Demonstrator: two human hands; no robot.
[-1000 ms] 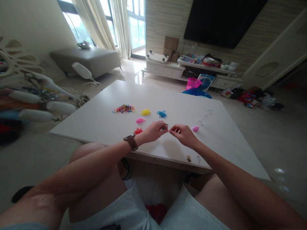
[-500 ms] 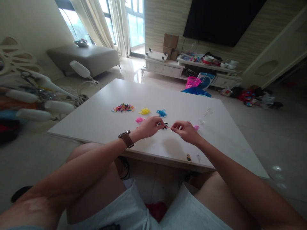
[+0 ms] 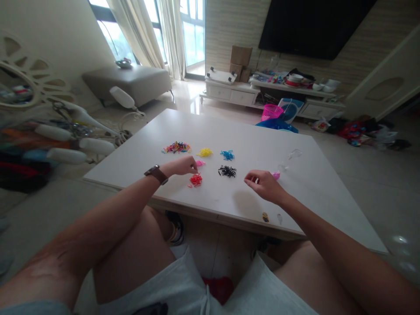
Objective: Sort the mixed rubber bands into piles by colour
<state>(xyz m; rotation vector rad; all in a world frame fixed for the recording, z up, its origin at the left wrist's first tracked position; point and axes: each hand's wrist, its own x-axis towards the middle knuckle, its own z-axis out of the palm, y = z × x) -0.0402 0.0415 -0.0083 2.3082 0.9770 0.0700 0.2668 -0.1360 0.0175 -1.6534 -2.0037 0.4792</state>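
My left hand (image 3: 184, 165), with a watch (image 3: 156, 174) on its wrist, hangs just above a small pile of red rubber bands (image 3: 196, 180). Its fingertips point down, close together; anything between them is too small to make out. To the right, my right hand (image 3: 260, 183) is held over the table with thumb and fingers pinched, and what they hold is hidden. Black rubber bands (image 3: 227, 171) lie between the hands. A pink pile (image 3: 200, 163) is partly behind my left hand. Farther back are yellow bands (image 3: 205, 152), blue bands (image 3: 227, 155) and a mixed-colour heap (image 3: 177, 147).
Beyond my right hand, a pink item (image 3: 276, 175) and clear plastic pieces (image 3: 294, 154) rest on the white table (image 3: 131, 164). Near its front edge lie a small yellow figure (image 3: 265, 217) and a clear piece (image 3: 279, 218). A white-armed lamp (image 3: 98, 146) stands left.
A red band was stretched between both hands; now they are apart. My left hand has moved left to the red pile, uncovering the black bands. The whole view has shifted slightly.
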